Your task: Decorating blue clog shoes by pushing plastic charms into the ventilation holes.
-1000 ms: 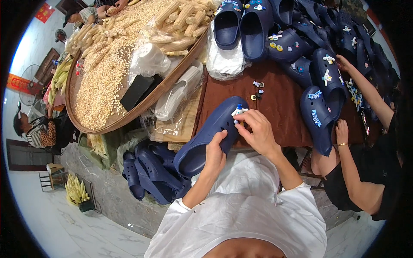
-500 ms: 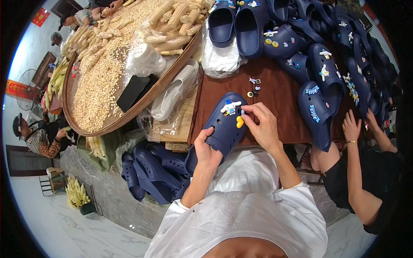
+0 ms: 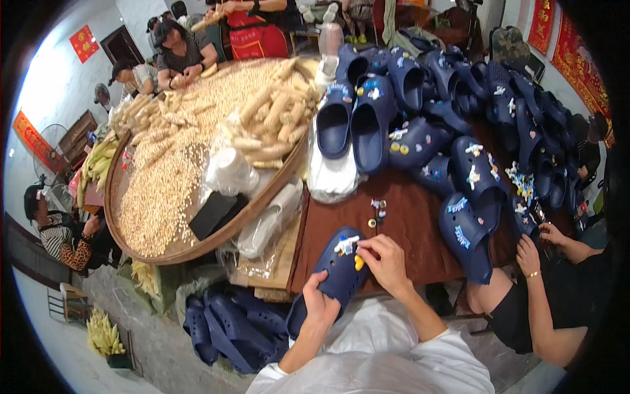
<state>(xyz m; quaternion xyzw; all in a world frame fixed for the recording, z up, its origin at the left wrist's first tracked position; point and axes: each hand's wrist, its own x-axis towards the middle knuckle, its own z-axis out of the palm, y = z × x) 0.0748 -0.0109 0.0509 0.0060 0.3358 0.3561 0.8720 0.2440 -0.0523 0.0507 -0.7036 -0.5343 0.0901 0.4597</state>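
A navy clog (image 3: 336, 270) with holes in its upper is held over the table's front edge by my left hand (image 3: 320, 303), closed round its side. On its upper sit a white figure-shaped shoe charm (image 3: 346, 245) and a yellow charm (image 3: 359, 262). My right hand (image 3: 387, 264) is closed in a pinch at the clog's right edge, just above the yellow charm. The small charm in that pinch is mostly hidden by the fingers. Several loose charms (image 3: 373, 222) lie on the brown cloth (image 3: 335, 217) beyond the clog.
A large round tray (image 3: 190, 255) of corn kernels and cobs stands at left. Decorated navy clogs (image 3: 374, 125) pile up at the back and right. Undecorated clogs (image 3: 239, 328) lie low at left. A co-worker's hand (image 3: 527, 256) works at right; other people stand round the tray.
My view has tilted up, so the table and clogs sit lower and more people show at the back. My hands keep their hold; the right fingers remain pinched at the clog's upper.
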